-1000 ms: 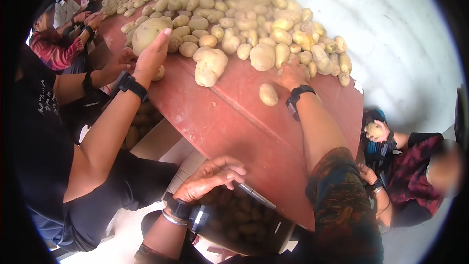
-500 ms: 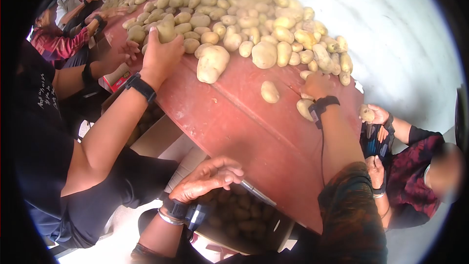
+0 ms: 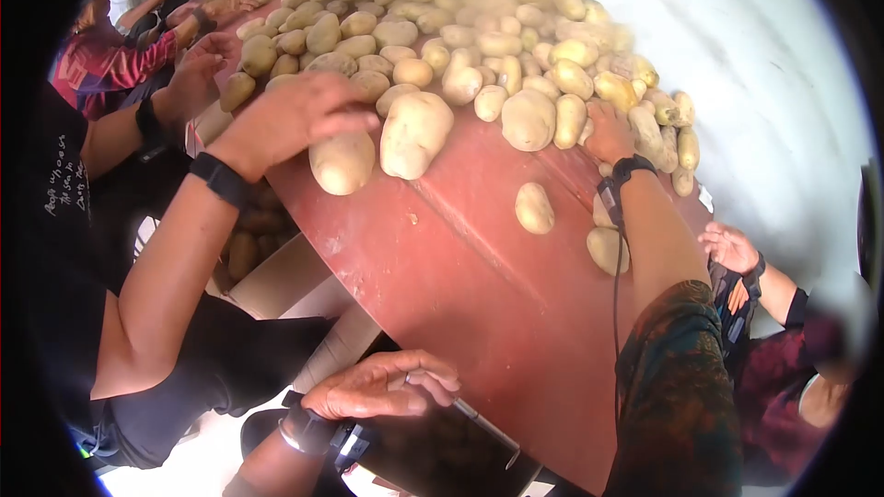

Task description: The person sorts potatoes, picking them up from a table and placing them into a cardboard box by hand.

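Observation:
My right hand [image 3: 610, 133] reaches to the near edge of a large potato pile [image 3: 442, 9], beside a long yellowish potato [image 3: 570, 121]. Its fingertips are hidden against the potatoes. Under and beside my right wrist lie a partly covered potato and a rounder potato [image 3: 608, 250]. A single potato [image 3: 534, 208] rests on the red tabletop [image 3: 460, 285] to the left of that wrist. My left hand [image 3: 382, 385] hovers low by the table's near edge, fingers stretched out, holding nothing. Close to it a metal bar [image 3: 488, 433] sticks out along the edge.
At left, a co-worker's hand [image 3: 290, 120] is over a big potato [image 3: 342, 163]; a larger pale potato [image 3: 416, 135] lies alongside. More people sit at the far left, and another person's hand [image 3: 730, 247] shows at right. Potatoes in shadow [image 3: 442, 446] are below the table edge.
My right hand has moved forward to the pile, leaving potatoes by my wrist. The co-worker's hand has come nearer, with a big potato now beneath it. My left hand stays low.

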`<state>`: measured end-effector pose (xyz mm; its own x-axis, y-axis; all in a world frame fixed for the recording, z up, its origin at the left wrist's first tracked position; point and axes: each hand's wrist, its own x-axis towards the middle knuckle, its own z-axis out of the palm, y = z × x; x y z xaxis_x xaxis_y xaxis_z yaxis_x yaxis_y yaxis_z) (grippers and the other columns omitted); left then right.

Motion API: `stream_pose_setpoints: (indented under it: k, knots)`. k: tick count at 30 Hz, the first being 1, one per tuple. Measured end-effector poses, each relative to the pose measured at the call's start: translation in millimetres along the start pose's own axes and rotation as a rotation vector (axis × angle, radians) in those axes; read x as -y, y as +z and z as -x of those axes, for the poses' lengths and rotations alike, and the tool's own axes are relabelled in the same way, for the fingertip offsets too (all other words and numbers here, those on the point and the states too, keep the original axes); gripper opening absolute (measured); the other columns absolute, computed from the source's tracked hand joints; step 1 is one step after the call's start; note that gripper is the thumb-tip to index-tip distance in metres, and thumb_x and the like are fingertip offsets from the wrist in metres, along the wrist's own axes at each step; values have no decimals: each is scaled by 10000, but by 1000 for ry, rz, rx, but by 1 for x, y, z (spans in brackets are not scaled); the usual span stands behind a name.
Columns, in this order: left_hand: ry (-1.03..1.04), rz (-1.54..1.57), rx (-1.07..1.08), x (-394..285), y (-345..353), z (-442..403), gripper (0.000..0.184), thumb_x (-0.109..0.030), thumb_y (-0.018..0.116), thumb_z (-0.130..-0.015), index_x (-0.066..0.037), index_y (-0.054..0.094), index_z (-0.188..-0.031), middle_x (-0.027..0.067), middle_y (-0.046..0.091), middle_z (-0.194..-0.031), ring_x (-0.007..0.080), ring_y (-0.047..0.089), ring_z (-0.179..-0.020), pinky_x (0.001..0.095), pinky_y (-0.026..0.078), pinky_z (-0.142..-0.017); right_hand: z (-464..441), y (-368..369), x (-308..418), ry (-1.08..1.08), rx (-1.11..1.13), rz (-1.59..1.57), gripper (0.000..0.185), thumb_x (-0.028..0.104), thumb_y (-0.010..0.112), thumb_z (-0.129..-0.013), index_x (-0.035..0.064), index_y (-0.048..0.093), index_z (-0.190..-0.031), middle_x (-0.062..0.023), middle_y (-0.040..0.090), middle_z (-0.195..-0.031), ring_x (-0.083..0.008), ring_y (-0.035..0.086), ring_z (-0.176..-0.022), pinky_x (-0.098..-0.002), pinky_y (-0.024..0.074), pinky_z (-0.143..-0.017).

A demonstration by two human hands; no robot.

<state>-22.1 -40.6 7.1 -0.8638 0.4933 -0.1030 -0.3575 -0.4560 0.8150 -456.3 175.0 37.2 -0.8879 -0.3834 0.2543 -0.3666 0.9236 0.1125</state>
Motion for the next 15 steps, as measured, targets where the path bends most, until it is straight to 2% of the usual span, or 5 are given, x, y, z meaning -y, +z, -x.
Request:
stream_pose_setpoints:
  k: [2, 5, 9, 15]
  knots:
    - [-17, 13, -10, -4, -4, -3, 494, -203, 614, -843, 52, 446, -1232, 162, 500, -1217, 247, 529, -1072, 302, 436, -821, -8, 3, 5, -35, 12, 28, 586, 177, 611, -756, 192, 405, -1305, -45, 408, -1275, -302, 394, -1194, -586, 391, -881]
    - [-63, 35, 28, -5, -9, -7, 509, -218, 621, -841, 54, 445, -1233, 156, 498, -1224, 245, 536, -1065, 296, 429, -815, -11, -14, 16, 41, 120, 92, 800, 297, 761, -624, 184, 373, -1314, -70, 374, -1277, -304, 363, -1223, -603, 406, -855]
    - [-72, -12, 14, -7, -8, -4, 555, -267, 645, -828, 54, 446, -1233, 152, 498, -1236, 244, 548, -1062, 303, 426, -812, -24, -25, 20, 57, 303, 161, 811, 323, 781, -598, 174, 387, -1291, -71, 336, -1312, -308, 341, -1244, -592, 396, -888]
    - [-36, 29, -3, -6, -6, -3, 547, -256, 645, -828, 54, 445, -1232, 162, 500, -1226, 253, 548, -1062, 302, 440, -803, -22, -17, 7, -27, 349, -9, 844, 318, 777, -595, 177, 367, -1319, -74, 342, -1327, -312, 323, -1270, -512, 381, -962]
